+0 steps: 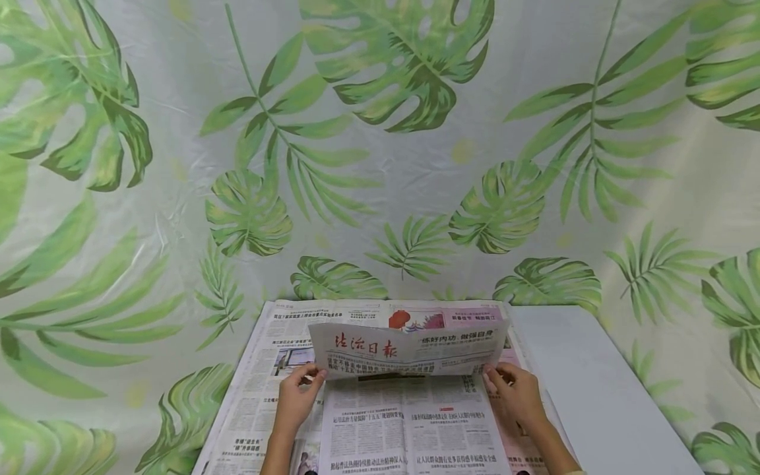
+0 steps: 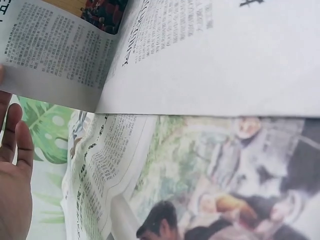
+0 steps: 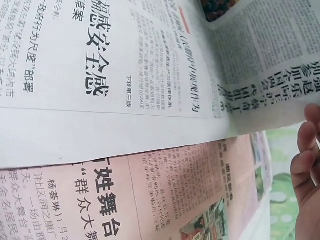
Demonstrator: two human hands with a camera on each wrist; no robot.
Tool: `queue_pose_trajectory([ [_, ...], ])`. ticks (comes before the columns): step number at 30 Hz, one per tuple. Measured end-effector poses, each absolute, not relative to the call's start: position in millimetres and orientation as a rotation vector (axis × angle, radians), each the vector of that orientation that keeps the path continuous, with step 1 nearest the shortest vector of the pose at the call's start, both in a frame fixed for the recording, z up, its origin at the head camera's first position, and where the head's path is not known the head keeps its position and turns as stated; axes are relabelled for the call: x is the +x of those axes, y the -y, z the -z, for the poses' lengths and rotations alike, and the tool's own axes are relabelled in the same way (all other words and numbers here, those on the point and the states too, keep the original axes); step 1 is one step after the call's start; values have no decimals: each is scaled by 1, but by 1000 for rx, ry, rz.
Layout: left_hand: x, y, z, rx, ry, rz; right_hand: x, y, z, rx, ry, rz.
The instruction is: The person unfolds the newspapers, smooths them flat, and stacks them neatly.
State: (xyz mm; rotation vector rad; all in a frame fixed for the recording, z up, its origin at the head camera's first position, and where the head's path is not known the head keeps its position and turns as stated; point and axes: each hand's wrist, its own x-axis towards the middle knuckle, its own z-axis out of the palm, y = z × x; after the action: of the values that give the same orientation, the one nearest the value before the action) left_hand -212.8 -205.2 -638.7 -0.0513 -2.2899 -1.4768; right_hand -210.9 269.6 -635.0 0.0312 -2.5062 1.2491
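A newspaper (image 1: 410,346) with a red Chinese masthead is held up by its top part, which bends over towards me. Its lower half lies flat between my arms. My left hand (image 1: 298,394) pinches the left side of the raised part between thumb and fingers. On the opposite side my right hand (image 1: 518,394) pinches the paper the same way. In the left wrist view, the fingers (image 2: 24,145) are at the page's edge, with the actual grip partly cut off. The right wrist view shows curled fingers (image 3: 305,165) by the raised fold.
Other newspaper sheets (image 1: 252,402) are spread under the held one, with a pink page (image 1: 516,435) on the right. They cover much of a white table (image 1: 600,396), whose right part is bare. Behind hangs a leaf-patterned sheet (image 1: 410,165).
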Motion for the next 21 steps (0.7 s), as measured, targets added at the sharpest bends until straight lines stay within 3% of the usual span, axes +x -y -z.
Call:
queue_pose_trajectory([
  [21,-229,197,640,42,2209,1464,-213,-268,650,26,2539,-1313],
])
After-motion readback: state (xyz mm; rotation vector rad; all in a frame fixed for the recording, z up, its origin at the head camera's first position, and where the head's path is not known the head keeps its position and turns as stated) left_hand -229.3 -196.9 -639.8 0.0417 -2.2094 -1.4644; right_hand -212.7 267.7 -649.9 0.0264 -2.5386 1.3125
